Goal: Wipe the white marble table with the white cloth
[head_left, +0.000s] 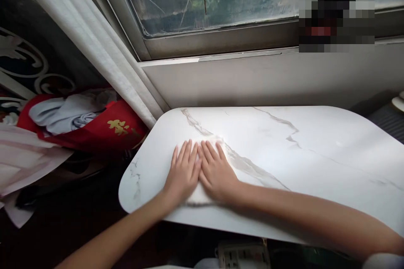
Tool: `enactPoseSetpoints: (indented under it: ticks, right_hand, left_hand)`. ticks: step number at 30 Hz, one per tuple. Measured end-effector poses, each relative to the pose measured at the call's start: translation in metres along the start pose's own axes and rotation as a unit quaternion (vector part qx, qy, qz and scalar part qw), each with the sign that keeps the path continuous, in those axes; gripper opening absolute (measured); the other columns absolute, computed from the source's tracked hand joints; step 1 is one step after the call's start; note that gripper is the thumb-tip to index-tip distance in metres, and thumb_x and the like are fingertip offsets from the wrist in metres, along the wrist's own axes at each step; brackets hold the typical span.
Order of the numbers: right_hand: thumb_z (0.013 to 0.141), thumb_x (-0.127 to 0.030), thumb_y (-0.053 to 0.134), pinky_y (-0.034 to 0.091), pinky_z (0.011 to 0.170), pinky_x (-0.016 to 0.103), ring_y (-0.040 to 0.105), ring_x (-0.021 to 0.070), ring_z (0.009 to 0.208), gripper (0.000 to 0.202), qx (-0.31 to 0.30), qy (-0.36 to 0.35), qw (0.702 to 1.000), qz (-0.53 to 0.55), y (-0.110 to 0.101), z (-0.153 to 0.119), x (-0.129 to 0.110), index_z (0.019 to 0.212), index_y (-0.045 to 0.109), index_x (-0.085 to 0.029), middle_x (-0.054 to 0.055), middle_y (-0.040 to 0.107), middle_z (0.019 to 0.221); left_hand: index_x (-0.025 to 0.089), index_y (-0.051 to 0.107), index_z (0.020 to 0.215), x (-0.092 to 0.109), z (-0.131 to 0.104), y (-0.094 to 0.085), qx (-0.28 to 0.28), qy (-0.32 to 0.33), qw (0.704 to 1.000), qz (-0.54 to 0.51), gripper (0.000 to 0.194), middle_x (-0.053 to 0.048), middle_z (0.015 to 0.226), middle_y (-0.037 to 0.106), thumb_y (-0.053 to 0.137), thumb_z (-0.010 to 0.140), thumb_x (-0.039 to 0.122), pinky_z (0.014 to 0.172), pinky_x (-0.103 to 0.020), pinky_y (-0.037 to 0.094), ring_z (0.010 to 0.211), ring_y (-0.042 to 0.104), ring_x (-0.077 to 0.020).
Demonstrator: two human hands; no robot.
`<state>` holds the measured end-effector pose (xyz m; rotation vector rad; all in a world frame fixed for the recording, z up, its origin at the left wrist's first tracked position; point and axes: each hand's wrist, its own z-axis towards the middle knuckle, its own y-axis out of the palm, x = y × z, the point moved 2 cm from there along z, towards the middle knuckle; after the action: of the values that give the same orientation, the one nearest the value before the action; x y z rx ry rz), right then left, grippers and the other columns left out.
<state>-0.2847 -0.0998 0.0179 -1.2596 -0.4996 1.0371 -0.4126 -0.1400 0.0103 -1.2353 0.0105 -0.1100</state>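
Both palms press flat on a white cloth (202, 197) that lies on a white marble-patterned tabletop (315, 151). My left hand (182, 172) has its fingers stretched out and pointing toward the window. Beside it, with the thumbs close together, my right hand (217, 172) also lies flat with its fingers extended. Most of the cloth is hidden under the hands; its edge shows between the wrists and above the right fingertips.
Behind the table is a low wall under a window (221, 4). A pale curtain (94, 42) hangs at the left. Beside it, a red bag (91, 134) holds grey fabric. Below the table's near edge sits a power strip (243, 256).
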Motion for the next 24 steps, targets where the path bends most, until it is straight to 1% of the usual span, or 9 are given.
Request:
enactPoseSetpoints:
  ticks: [2,4,6,8,11,15,19,21,24]
  right_hand:
    - [0.094,-0.028,0.031,0.009,0.114,0.057,0.007,0.0326,0.142,0.061,-0.009,-0.038,0.999,0.011,-0.009,-0.036,-0.016,0.147,0.019,0.0,0.019,0.018,0.153]
    - [0.093,-0.029,0.033,0.009,0.114,0.057,0.004,0.0324,0.142,0.063,-0.018,-0.055,0.998,0.023,-0.017,-0.058,-0.024,0.148,0.015,-0.002,0.018,0.015,0.153]
    - [0.094,-0.03,0.033,0.009,0.114,0.057,0.004,0.0318,0.142,0.063,-0.029,-0.051,0.998,0.035,-0.02,-0.064,-0.024,0.148,0.014,-0.003,0.018,0.014,0.153]
    - [0.094,-0.032,0.03,0.008,0.114,0.056,0.005,0.0308,0.142,0.063,-0.042,-0.031,0.998,0.044,-0.018,-0.052,-0.016,0.148,0.015,-0.002,0.018,0.015,0.153]
    - [0.095,-0.033,0.025,0.009,0.114,0.054,0.007,0.0287,0.142,0.062,-0.064,0.02,0.997,0.043,-0.009,-0.011,0.01,0.147,0.017,-0.001,0.018,0.015,0.153]
    - [0.094,-0.03,0.021,0.008,0.114,0.051,0.009,0.0293,0.142,0.061,-0.058,0.103,0.993,-0.002,0.0,0.057,0.065,0.145,0.019,0.004,0.021,0.016,0.152]
    - [0.094,-0.027,0.021,0.007,0.113,0.047,0.012,0.027,0.142,0.059,-0.037,0.142,0.988,-0.042,0.002,0.101,0.124,0.145,0.023,0.003,0.02,0.02,0.152]
    - [0.093,-0.026,0.021,0.008,0.113,0.046,0.014,0.0252,0.142,0.059,-0.026,0.153,0.987,-0.049,0.002,0.109,0.144,0.145,0.024,0.002,0.019,0.021,0.152]
    - [0.093,-0.026,0.022,0.009,0.113,0.046,0.016,0.0245,0.141,0.059,-0.008,0.163,0.985,-0.055,0.001,0.106,0.155,0.145,0.023,0.001,0.018,0.022,0.152]
  left_hand:
    - [0.01,0.026,0.146,0.023,-0.032,-0.012,-0.002,0.034,0.999,-0.004,0.051,-0.013,0.151,0.029,0.022,0.098,0.028,0.114,-0.049,0.016,0.141,0.016,-0.0247]
    - [0.01,0.019,0.148,0.039,-0.05,-0.02,-0.012,0.057,0.998,-0.008,0.054,-0.013,0.152,0.026,0.025,0.097,0.026,0.114,-0.05,0.015,0.142,0.015,-0.0253]
    - [0.011,0.015,0.149,0.043,-0.052,-0.021,-0.028,0.06,0.998,-0.013,0.055,-0.012,0.152,0.025,0.025,0.097,0.026,0.114,-0.05,0.014,0.142,0.015,-0.0248]
    - [0.011,0.017,0.149,0.037,-0.039,-0.016,-0.047,0.051,0.997,-0.019,0.054,-0.012,0.152,0.026,0.022,0.098,0.028,0.114,-0.049,0.013,0.141,0.016,-0.0238]
    - [0.01,0.025,0.146,0.015,0.007,0.001,-0.069,0.024,0.997,-0.034,0.052,-0.011,0.15,0.03,0.016,0.099,0.03,0.115,-0.049,0.011,0.141,0.018,-0.0221]
    - [0.017,0.031,0.144,-0.016,0.098,0.029,-0.092,-0.008,0.994,-0.062,0.05,-0.007,0.15,0.032,0.015,0.099,0.029,0.115,-0.045,0.012,0.14,0.023,-0.018]
    - [0.014,0.032,0.144,-0.024,0.178,0.052,-0.1,-0.026,0.993,-0.058,0.049,-0.006,0.15,0.031,0.017,0.098,0.027,0.115,-0.042,0.011,0.14,0.022,-0.0165]
    - [0.013,0.032,0.144,-0.02,0.199,0.059,-0.099,-0.033,0.993,-0.055,0.05,-0.006,0.15,0.031,0.017,0.099,0.028,0.115,-0.041,0.011,0.14,0.022,-0.0166]
    - [0.013,0.031,0.144,-0.012,0.208,0.061,-0.097,-0.033,0.993,-0.059,0.05,-0.006,0.151,0.03,0.016,0.099,0.029,0.115,-0.042,0.01,0.14,0.022,-0.0166]
